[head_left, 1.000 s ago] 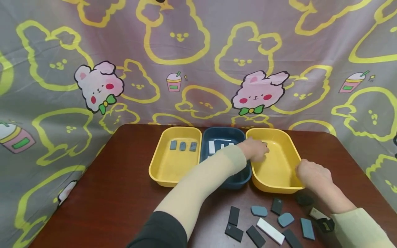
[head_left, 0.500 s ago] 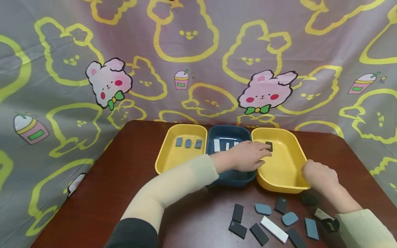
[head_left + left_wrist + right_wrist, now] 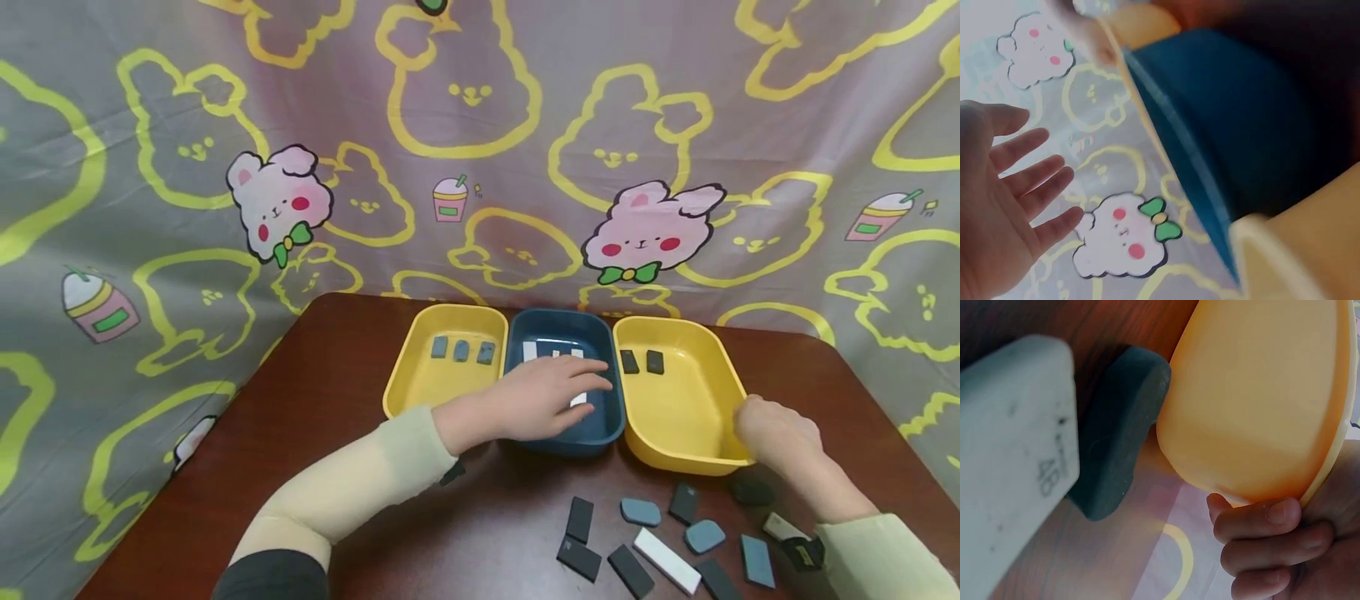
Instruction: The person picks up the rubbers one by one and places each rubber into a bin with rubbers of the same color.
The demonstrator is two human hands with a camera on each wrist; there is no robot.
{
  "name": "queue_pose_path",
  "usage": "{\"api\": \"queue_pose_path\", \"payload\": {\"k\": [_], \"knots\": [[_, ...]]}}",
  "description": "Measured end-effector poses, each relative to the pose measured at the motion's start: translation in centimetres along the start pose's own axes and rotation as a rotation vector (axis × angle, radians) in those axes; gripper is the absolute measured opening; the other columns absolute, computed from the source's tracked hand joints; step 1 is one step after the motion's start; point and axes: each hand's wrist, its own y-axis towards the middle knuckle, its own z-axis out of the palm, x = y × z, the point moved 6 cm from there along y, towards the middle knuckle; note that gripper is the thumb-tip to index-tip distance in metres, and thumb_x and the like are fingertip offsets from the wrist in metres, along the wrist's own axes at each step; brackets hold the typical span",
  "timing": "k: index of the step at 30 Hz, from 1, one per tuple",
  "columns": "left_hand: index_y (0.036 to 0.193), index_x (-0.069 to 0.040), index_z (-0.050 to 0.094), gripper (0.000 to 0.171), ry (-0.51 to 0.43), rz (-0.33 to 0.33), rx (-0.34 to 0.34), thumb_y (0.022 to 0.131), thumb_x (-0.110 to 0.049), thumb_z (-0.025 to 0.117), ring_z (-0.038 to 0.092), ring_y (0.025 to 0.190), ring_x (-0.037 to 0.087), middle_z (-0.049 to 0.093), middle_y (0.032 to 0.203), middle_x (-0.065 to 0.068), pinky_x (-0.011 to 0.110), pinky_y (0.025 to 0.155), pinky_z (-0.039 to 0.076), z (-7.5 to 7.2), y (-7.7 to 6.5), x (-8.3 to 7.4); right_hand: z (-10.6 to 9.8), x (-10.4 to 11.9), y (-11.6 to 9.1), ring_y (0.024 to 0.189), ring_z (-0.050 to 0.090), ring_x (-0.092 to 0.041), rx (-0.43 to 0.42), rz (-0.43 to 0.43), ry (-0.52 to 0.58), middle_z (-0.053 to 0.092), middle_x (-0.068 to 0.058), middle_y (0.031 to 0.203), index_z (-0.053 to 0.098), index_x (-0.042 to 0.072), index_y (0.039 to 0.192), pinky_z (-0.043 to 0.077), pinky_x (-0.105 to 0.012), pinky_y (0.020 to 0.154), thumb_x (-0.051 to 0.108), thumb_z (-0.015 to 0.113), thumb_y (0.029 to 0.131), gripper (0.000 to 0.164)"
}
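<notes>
My left hand (image 3: pixel 536 398) hovers over the blue tray (image 3: pixel 573 448), fingers spread and holding nothing; the left wrist view also shows this hand (image 3: pixel 997 212) with straight fingers. White erasers (image 3: pixel 530 350) lie in the blue tray, partly hidden by the hand. At its near right corner, the right yellow tray (image 3: pixel 686 408) is gripped by my right hand (image 3: pixel 780 432), its fingers (image 3: pixel 1260 519) curled at the rim in the right wrist view. Two black erasers lie at the back of that tray, one (image 3: pixel 629 362) by the left wall and one (image 3: pixel 655 362) beside it.
The left yellow tray (image 3: pixel 420 387) holds three grey-blue erasers (image 3: pixel 462 350). Several loose erasers lie before the trays, among them a long white one (image 3: pixel 667 562) and a black one (image 3: pixel 579 520). Close to my right wrist are a white eraser marked 4B (image 3: pixel 1016 450) and a dark one (image 3: pixel 1119 431).
My left hand has drawn back leftward from the right yellow tray to above the blue one, uncovering two black erasers. The right hand keeps its grip. The head view has shifted slightly.
</notes>
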Motion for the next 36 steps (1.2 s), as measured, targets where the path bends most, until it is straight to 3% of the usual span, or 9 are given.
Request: {"api": "queue_pose_path", "payload": {"k": [8,12,16,21,29,36], "knots": [[0.135,-0.015,0.055,0.040,-0.102,0.149,-0.059,0.098,-0.029,0.058,0.049,0.119,0.009,0.051,0.136,0.001,0.019,0.100,0.036,2.5,-2.9,-1.3,0.2,0.1,-0.3,0.056,0.045,-0.025,-0.030,-0.018,0.005,0.041,-0.009,0.063,0.050,-0.001,0.075,0.039,-0.036,0.050,0.008,0.053,0.084,0.013],[0.134,-0.014,0.055,0.040,-0.111,0.239,0.026,0.098,-0.029,0.058,0.050,0.112,0.005,0.053,0.129,-0.001,0.015,0.096,0.037,4.1,-3.6,-2.5,0.1,0.2,-0.2,0.056,0.045,-0.024,-0.018,-0.013,0.006,0.041,-0.009,0.063,0.050,0.000,0.075,0.039,-0.036,0.050,0.009,0.055,0.084,0.013],[0.135,-0.017,0.055,0.040,-0.119,0.285,0.170,0.098,-0.031,0.059,0.049,0.108,0.002,0.053,0.128,-0.005,0.012,0.091,0.038,6.2,-3.7,-3.6,-0.1,0.2,-0.3,0.056,0.044,-0.024,-0.023,-0.023,0.003,0.041,-0.009,0.063,0.050,0.001,0.075,0.039,-0.036,0.050,0.009,0.055,0.083,0.012],[0.133,-0.022,0.056,0.038,-0.040,0.293,0.255,0.098,-0.036,0.057,0.049,0.107,0.001,0.052,0.130,-0.007,0.013,0.085,0.042,8.7,-3.5,-5.0,-0.1,0.3,-0.4,0.055,0.044,-0.024,-0.035,-0.046,-0.012,0.041,-0.009,0.063,0.050,0.001,0.075,0.038,-0.036,0.049,0.007,0.054,0.083,0.011],[0.126,-0.026,0.060,0.035,0.141,0.297,0.257,0.096,-0.046,0.056,0.051,0.096,0.004,0.056,0.121,-0.010,0.017,0.067,0.045,10.5,-3.1,-5.8,0.0,0.3,-0.4,0.055,0.044,-0.024,-0.039,-0.067,-0.020,0.042,-0.009,0.063,0.050,0.000,0.077,0.039,-0.036,0.049,0.007,0.056,0.084,0.011],[0.124,-0.025,0.062,0.032,0.100,0.309,0.267,0.096,-0.041,0.059,0.051,0.093,0.003,0.058,0.118,-0.009,0.016,0.066,0.044,10.4,-2.9,-5.8,0.0,0.2,-0.4,0.055,0.045,-0.024,-0.027,-0.039,-0.006,0.042,-0.010,0.063,0.050,0.000,0.077,0.038,-0.036,0.049,0.007,0.054,0.085,0.012]]}}
